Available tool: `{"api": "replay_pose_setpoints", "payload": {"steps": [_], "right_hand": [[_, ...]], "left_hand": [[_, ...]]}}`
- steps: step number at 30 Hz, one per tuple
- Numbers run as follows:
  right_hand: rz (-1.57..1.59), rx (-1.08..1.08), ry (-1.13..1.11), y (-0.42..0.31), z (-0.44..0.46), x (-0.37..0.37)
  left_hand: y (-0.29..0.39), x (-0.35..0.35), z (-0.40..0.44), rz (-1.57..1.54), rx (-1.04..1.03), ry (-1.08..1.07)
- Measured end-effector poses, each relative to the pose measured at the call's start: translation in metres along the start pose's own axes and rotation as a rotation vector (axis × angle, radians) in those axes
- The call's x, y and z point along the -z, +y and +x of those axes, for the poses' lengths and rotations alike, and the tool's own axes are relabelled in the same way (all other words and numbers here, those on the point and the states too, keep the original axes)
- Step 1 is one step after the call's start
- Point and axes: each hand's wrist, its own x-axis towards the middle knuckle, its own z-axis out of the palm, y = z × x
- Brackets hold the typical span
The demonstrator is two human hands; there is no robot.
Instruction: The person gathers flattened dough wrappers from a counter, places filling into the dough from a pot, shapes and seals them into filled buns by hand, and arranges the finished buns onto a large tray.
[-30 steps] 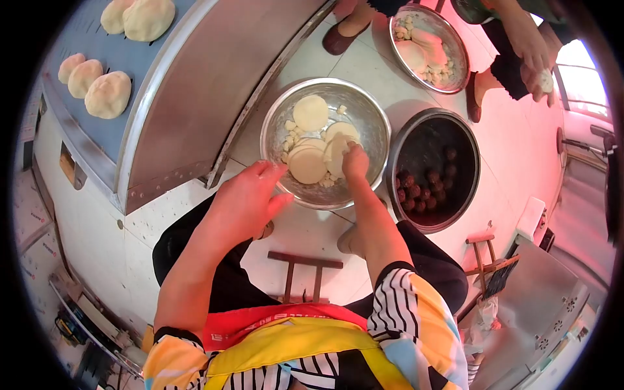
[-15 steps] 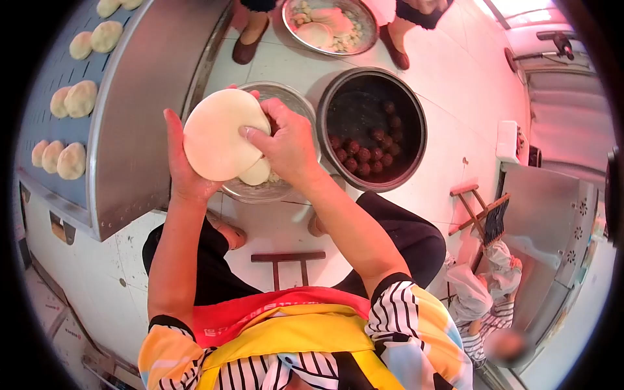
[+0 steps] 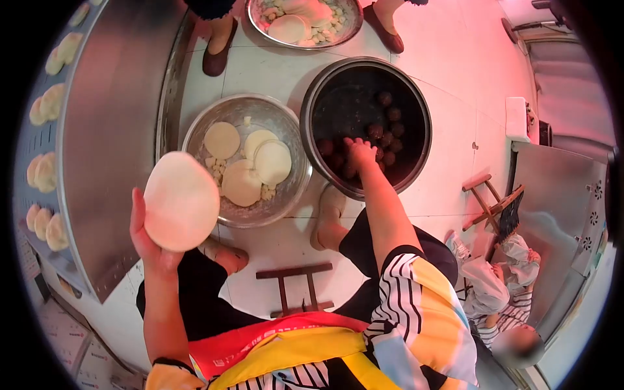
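Buns point(image 3: 45, 172): in clusters on a blue surface point(image 3: 43, 138), nine o'clock in the view.
Left hand point(image 3: 153, 246): between eight and nine o'clock; it grasps a dough round point(image 3: 182, 201), thumb up along the nine o'clock edge, other fingers hidden behind.
Dough round: nine o'clock, raised in front of the metal bowl's point(image 3: 292, 185) eight o'clock rim; broad face toward the camera, slightly oval, long axis close to twelve-to-six, its top leaning a touch toward eleven.
Metal bowl: ten o'clock, on the tiled floor; pale dough discs point(image 3: 242, 183) lie flat in it, some overlapping, with small dough lumps point(image 3: 268, 192) around them.
Wooden stool point(image 3: 294, 270): six o'clock, between the person's legs.
Far bowl point(image 3: 357, 19): twelve o'clock, holding more dough, between a co-worker's brown shoes point(image 3: 219, 55).
Right hand point(image 3: 360, 153): between one and two o'clock, reaching into the black tub point(image 3: 341, 97), fingers down among dark balls point(image 3: 388, 138); cannot tell whether they grip one.
Black tub: one o'clock, just beside the metal bowl; its balls run clockwise from one to eight o'clock inside.
Folding stool point(image 3: 494, 208): three o'clock, near another person point(image 3: 484, 289) at four.
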Motion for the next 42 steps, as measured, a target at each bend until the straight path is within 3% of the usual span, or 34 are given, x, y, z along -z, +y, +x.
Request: {"api": "replay_pose_setpoints", "payload": {"steps": [3, 6, 9, 13, 16, 18, 20, 24, 26, 28, 32, 35, 38, 41, 42], "right_hand": [[-0.184, 0.149, -0.067, -0.01, 0.007, -0.002], [-0.101, 0.197, -0.037, -0.008, 0.023, -0.016], [0.012, 0.113, 0.071, -0.005, 0.02, -0.012], [0.215, 0.091, 0.045, -0.008, -0.011, 0.068], [0.418, 0.348, 0.063, -0.009, -0.046, 0.144], [0.579, 0.408, 0.038, -0.037, -0.105, 0.216], [0.747, 0.479, -0.097, -0.067, -0.174, 0.284], [0.924, 0.891, -0.161, -0.127, -0.248, 0.318], [0.803, 0.804, -0.075, -0.163, -0.29, 0.342], [0.618, 0.784, 0.153, -0.183, -0.308, 0.336], [0.567, 0.923, 0.326, -0.192, -0.35, 0.331], [0.517, 0.94, 0.438, -0.196, -0.374, 0.312], [0.508, 0.952, 0.568, -0.19, -0.387, 0.298], [0.479, 1.015, 0.651, -0.188, -0.399, 0.291], [0.636, 0.977, 0.606, -0.185, -0.398, 0.29]], "left_hand": [[0.0, 0.0, 0.002, -0.004, -0.019, 0.045], [-0.002, -0.003, 0.004, 0.01, 0.002, 0.002], [-0.004, -0.008, 0.005, 0.036, 0.001, -0.03], [-0.009, -0.015, 0.005, 0.047, -0.002, 0.003], [-0.012, -0.018, 0.002, 0.038, 0.01, -0.009], [-0.015, -0.013, 0.0, 0.023, 0.042, -0.069], [-0.02, -0.012, 0.0, -0.034, 0.06, -0.114], [-0.035, -0.019, -0.026, -0.108, 0.115, -0.325], [-0.039, -0.027, -0.049, -0.152, 0.14, -0.541], [-0.038, -0.036, -0.08, -0.234, 0.138, -0.471], [-0.033, -0.028, -0.113, -0.231, 0.017, -0.521], [-0.037, -0.022, -0.138, -0.222, -0.021, -0.549], [-0.044, -0.017, -0.158, -0.156, -0.116, -0.406], [-0.051, -0.013, -0.166, 0.044, -0.268, -0.419], [-0.05, -0.012, -0.17, 0.042, -0.261, -0.405]]}}
